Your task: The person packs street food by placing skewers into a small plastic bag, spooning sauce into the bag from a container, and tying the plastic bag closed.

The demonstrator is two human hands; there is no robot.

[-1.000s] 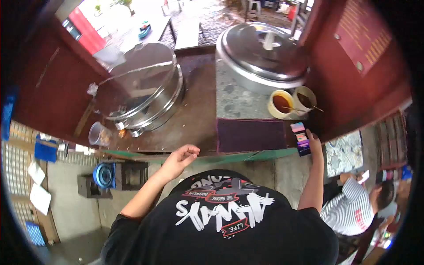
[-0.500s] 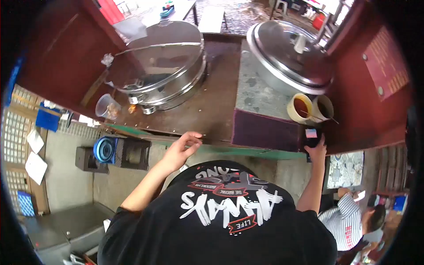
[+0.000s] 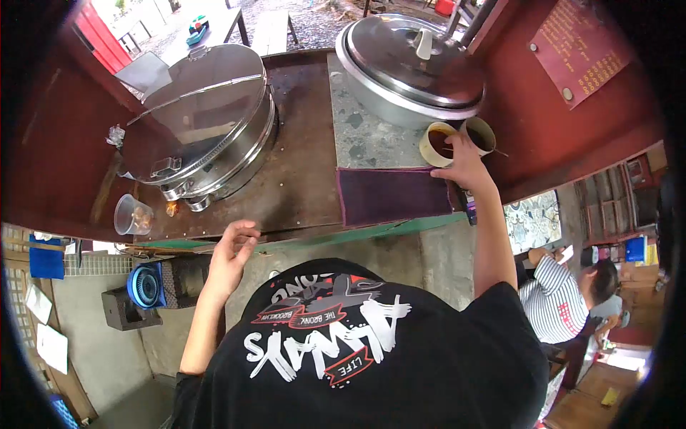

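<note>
My right hand (image 3: 466,166) is at the near side of a cream-coloured cup (image 3: 426,151) of dark reddish sauce, its thumb low on the outside and its fingers over the rim. Beside it, partly behind my fingers, stands a second cream cup (image 3: 489,134) with dark contents. A thin stick (image 3: 501,153) pokes out by the cups. Below my right wrist, a dark item (image 3: 469,207) with a small label is partly hidden. My left hand (image 3: 232,256) hovers at the counter's front edge, fingers loosely bent and apart, holding nothing.
A round steel steamer (image 3: 214,161) with a hinged lid sits left on the brown counter (image 3: 304,150). A lidded metal pot (image 3: 400,107) stands on the grey slab at right. A plastic cup (image 3: 133,216) and a dark purple cloth (image 3: 393,196) lie near the edge. A person in stripes (image 3: 557,300) is behind right.
My right hand has left the dark labelled item and moved up and left to the sauce cup. My left hand still hangs by the counter edge. The view has shifted to the right.
</note>
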